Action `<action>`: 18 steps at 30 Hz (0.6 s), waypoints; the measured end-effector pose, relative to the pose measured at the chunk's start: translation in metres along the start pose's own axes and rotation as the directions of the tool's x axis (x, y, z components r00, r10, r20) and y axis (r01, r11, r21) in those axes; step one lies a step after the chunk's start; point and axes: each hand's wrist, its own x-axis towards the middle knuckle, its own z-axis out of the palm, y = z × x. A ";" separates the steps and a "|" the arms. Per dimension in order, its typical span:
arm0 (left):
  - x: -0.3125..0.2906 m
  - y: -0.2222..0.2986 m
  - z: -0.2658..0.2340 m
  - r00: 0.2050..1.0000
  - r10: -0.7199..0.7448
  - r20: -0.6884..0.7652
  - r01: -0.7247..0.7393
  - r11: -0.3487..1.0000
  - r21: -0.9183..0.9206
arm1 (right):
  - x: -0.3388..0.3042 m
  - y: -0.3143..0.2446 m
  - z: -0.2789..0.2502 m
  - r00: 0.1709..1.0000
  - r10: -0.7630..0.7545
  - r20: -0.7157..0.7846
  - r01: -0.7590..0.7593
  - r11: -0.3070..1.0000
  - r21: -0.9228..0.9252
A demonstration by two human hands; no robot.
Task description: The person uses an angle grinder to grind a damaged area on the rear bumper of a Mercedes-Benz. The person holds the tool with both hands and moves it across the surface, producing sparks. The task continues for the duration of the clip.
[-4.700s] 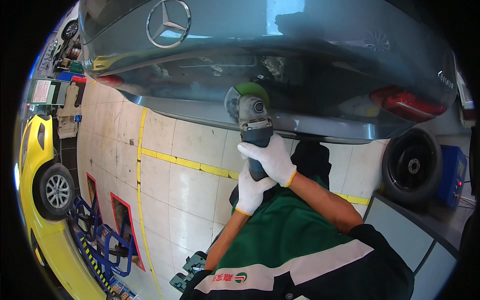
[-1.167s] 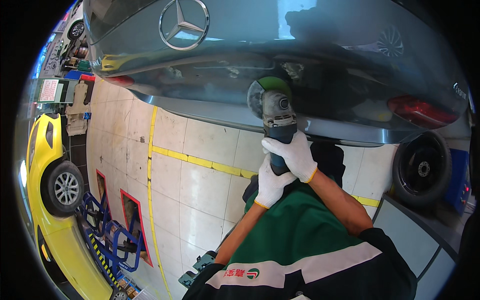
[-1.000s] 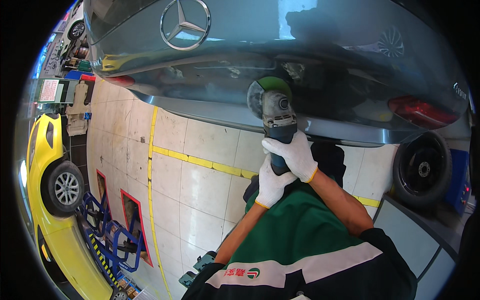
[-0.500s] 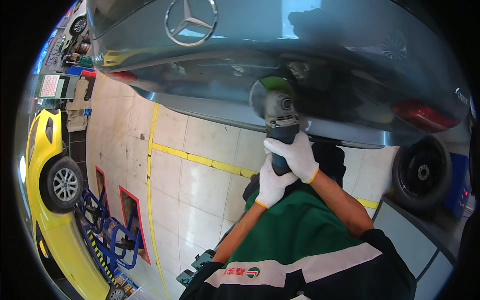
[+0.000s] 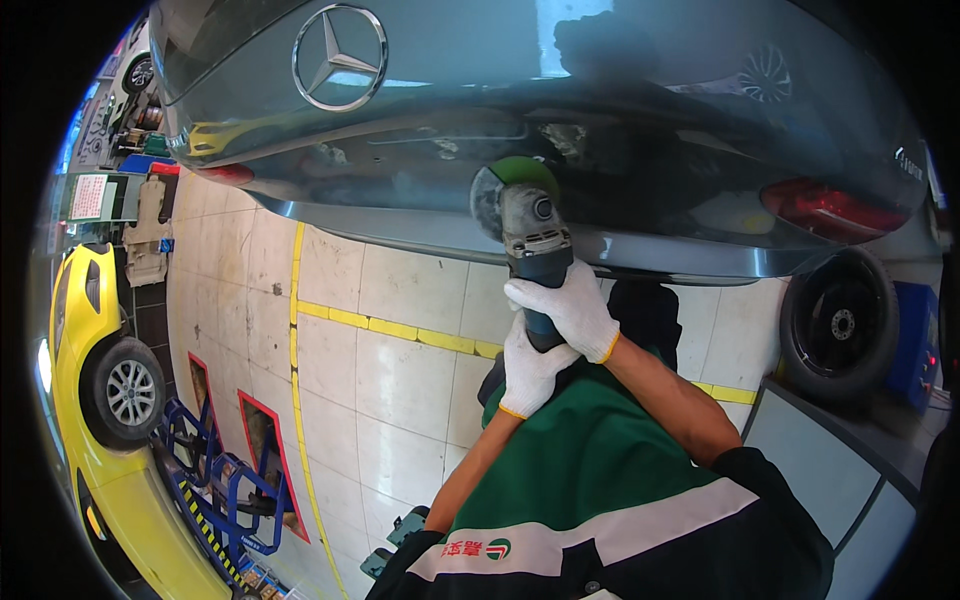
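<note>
The angle grinder [image 5: 540, 235] is just in front of the grey car's tail [image 5: 680, 105], green disc [image 5: 527, 173] toward it; contact cannot be told. Both gloved hands wrap its body, the right hand [image 5: 573, 306] nearer the tail, the left hand [image 5: 530, 368] farther back. A firm two-handed grip, light even pressure and a shallow disc angle would likely serve best, well away from the red tail lamp [image 5: 830, 210] at the tail's right. The tail bears a round chrome emblem [image 5: 340, 57] upper left and blurred silver lettering [image 5: 908, 163] far right; the work jacket [image 5: 600, 440], facing the tail, shows red printed characters.
</note>
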 end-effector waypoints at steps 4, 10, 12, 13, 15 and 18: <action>0.002 -0.008 0.000 1.000 -0.003 0.000 0.003 1.000 0.001 | -0.001 -0.003 0.000 1.000 -0.003 0.005 0.003 1.000 0.019; 0.001 -0.005 0.000 1.000 0.012 -0.012 -0.012 0.999 0.042 | 0.000 -0.002 -0.002 1.000 0.013 0.016 -0.013 1.000 0.017; 0.002 -0.007 0.000 1.000 0.015 -0.002 -0.015 0.999 0.030 | -0.001 -0.002 0.000 1.000 0.024 0.019 -0.025 0.999 0.038; 0.002 -0.007 0.001 1.000 0.015 -0.007 -0.015 1.000 0.024 | -0.001 -0.003 0.000 0.999 0.028 0.021 -0.029 0.998 0.049; 0.002 -0.006 0.001 1.000 0.012 -0.016 -0.012 1.000 0.012 | 0.000 -0.004 -0.001 1.000 0.015 0.018 -0.016 0.999 0.035; 0.001 -0.002 0.001 1.000 -0.001 -0.001 0.001 0.999 0.040 | 0.000 -0.003 -0.002 1.000 0.015 0.021 -0.016 1.000 0.021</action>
